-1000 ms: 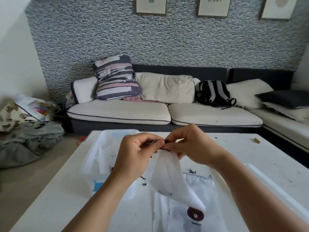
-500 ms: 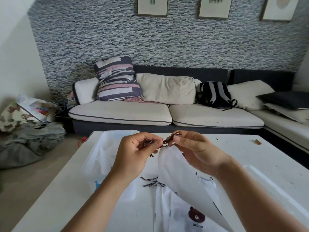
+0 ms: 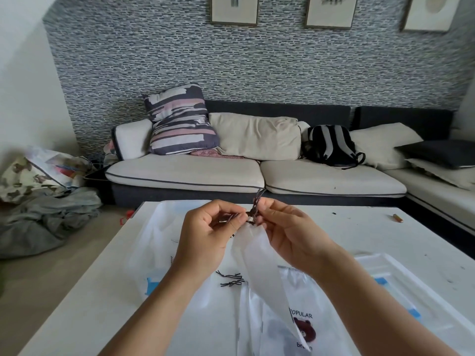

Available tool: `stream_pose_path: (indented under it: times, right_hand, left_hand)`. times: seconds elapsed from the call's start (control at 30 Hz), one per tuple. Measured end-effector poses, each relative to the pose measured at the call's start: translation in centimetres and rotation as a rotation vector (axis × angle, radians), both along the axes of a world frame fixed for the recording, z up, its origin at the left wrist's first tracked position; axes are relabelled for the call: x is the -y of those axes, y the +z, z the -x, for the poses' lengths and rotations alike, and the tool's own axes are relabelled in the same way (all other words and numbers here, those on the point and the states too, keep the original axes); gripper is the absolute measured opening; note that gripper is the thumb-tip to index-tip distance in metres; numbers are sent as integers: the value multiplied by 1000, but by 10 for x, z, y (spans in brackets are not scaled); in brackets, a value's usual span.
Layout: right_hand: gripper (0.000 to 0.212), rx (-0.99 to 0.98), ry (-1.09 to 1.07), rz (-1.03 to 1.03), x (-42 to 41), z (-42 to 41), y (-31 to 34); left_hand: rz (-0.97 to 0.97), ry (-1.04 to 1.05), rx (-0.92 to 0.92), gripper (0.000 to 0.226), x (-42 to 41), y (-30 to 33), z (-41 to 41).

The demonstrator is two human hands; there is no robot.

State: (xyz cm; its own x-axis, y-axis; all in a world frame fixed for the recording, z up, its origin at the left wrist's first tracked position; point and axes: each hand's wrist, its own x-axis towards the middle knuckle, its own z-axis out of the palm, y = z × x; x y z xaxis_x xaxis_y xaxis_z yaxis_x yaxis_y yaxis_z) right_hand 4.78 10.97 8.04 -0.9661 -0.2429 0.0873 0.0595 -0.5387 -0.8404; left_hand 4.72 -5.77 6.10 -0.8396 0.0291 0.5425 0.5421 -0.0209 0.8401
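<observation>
Frame centre, above white table (image 3: pixel 347 227): left hand (image 3: pixel 205 237) and right hand (image 3: pixel 288 232) each pinch dark cord (image 3: pixel 258 199) at mouth of translucent drawstring bag (image 3: pixel 259 263); bag hangs below. Bag likely light, limp, slippery; cord thin, fray-prone. Best hold: 2 fingertip pinches close to knot.

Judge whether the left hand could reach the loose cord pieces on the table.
Probably yes: the cord pieces lie bare just below the left hand, though it pinches the bag's drawstring.
</observation>
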Motion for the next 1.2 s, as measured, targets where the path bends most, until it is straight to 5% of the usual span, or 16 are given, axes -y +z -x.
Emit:
stream_pose_path:
  times: [0.3, 0.47, 0.67, 0.97, 1.07, 1.2]
  right_hand:
    - [32, 80, 77, -47, -1, -5, 7]
    - [43, -90, -25, -343, 1, -6, 8]
    - [6, -276, -115, -642, -7, -8, 18]
    - [6, -575, -191, -1300, -15, -12, 35]
    - [10, -678, -247, -1277, -15, -11, 32]
    - [13, -649, -143, -940, -17, -4, 19]
  left_hand:
    - [39, 26, -54, 14, -1, -1, -1]
    - [67, 7, -44, 14, 0, -2, -1]
    - [56, -31, -21, 9, 1, 1, -3]
    - [120, -83, 59, 13, 1, 2, -4]
    - [-26, -121, 130, 9, 1, 5, -4]
    - [-137, -291, 251, 27, 10, 11, -2]
